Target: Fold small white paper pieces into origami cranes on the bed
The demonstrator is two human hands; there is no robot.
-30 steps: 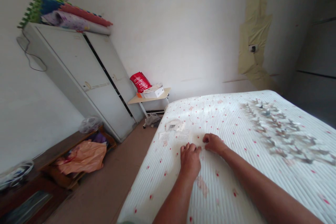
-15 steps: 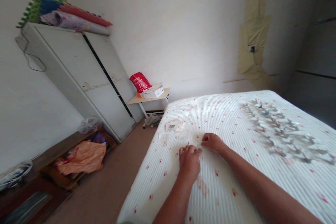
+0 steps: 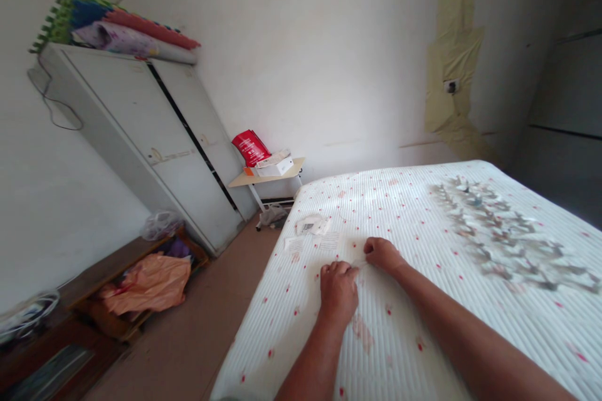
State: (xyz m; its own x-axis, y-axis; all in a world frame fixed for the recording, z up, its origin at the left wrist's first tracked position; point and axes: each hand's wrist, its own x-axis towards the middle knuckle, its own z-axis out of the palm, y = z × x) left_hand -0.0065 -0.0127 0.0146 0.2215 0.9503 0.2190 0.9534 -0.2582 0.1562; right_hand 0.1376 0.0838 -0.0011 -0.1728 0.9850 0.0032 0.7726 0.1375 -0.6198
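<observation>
My left hand (image 3: 338, 288) rests on the white mattress (image 3: 399, 344), its fingers curled together around something I cannot make out. To its upper right, my right hand (image 3: 382, 254) is pinched, also on something too small to name. A thin, pale strand or strip shows faintly between the two hands, which are a little apart. Beyond them lie a clear plastic packet (image 3: 313, 224) and small printed papers (image 3: 328, 240). On the right part of the mattress, several small grey and brown bird-like or winged pieces (image 3: 503, 225) are spread in rows.
A small table (image 3: 239, 180) with a red bag (image 3: 251, 148) and a white box (image 3: 277, 166) stands beyond the mattress. At the left are a tall grey cabinet (image 3: 174, 156) and a low wooden shelf with an orange plastic bag (image 3: 148, 283).
My hands have drawn slightly apart, the right one shifting a little to the right. The fingers of my left hand have curled in a bit more.
</observation>
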